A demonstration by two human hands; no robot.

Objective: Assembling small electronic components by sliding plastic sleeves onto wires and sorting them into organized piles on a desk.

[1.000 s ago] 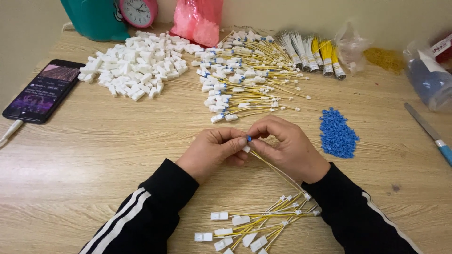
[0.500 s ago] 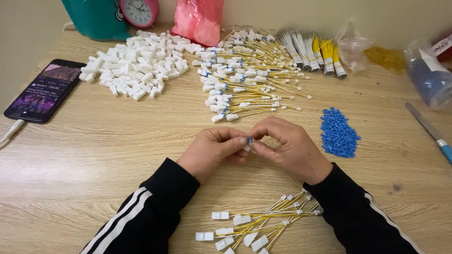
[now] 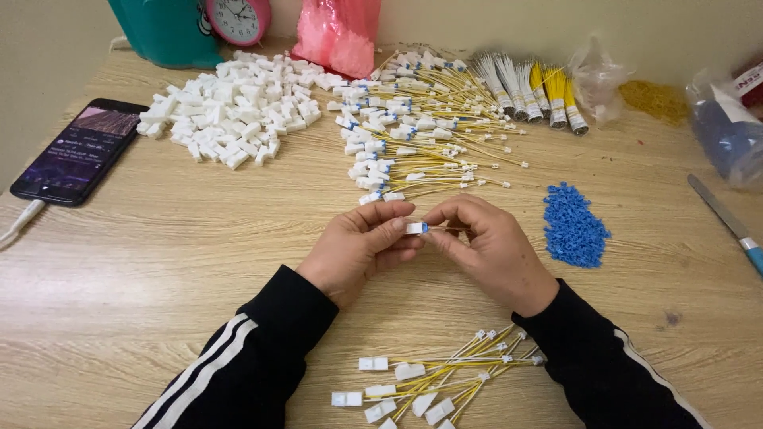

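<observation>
Both hands meet mid-tabletop: the left hand pinches a small white connector, while the right hand grips its blue clip end, seemingly pressing it in; seating it needs a straight, steady push.

Lighting: bright, even and warm, falling from above. Shadows: soft and short beneath the left hand and right hand on the wooden table. Glare: a pale sheen lay on the table's near-left part, and the phone screen shone faintly. Focus: sharp at centre, softer toward the far corners. Distortion: slight wide-angle bowing at the edges.
</observation>
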